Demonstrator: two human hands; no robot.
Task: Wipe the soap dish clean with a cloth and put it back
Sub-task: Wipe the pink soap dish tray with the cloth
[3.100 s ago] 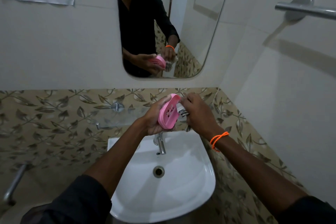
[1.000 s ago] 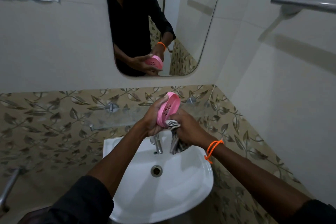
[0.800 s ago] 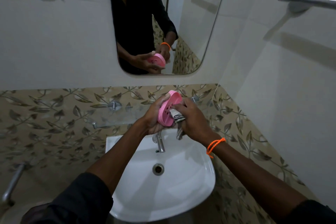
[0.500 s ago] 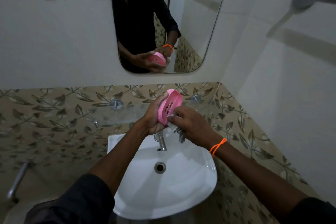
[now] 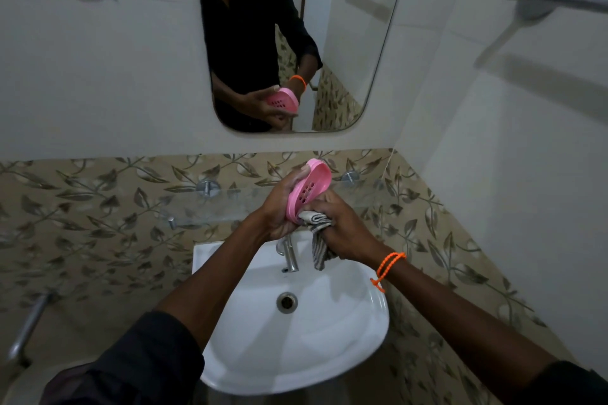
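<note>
The left hand [image 5: 279, 207] holds the pink soap dish [image 5: 307, 192] tilted on edge above the far rim of the white sink [image 5: 296, 339], its grip wrapped around the dish's left side, the drain holes facing right. The right hand [image 5: 345, 230], grip closed on a striped grey cloth [image 5: 317, 233], presses the bunched cloth against the dish's lower edge; the loose end hangs just right of the tap [image 5: 289, 255]. An orange cord [image 5: 388, 266] circles the right wrist. A glass shelf [image 5: 237, 204] runs along the far wall behind the hands, under the mirror [image 5: 345, 43]
</note>
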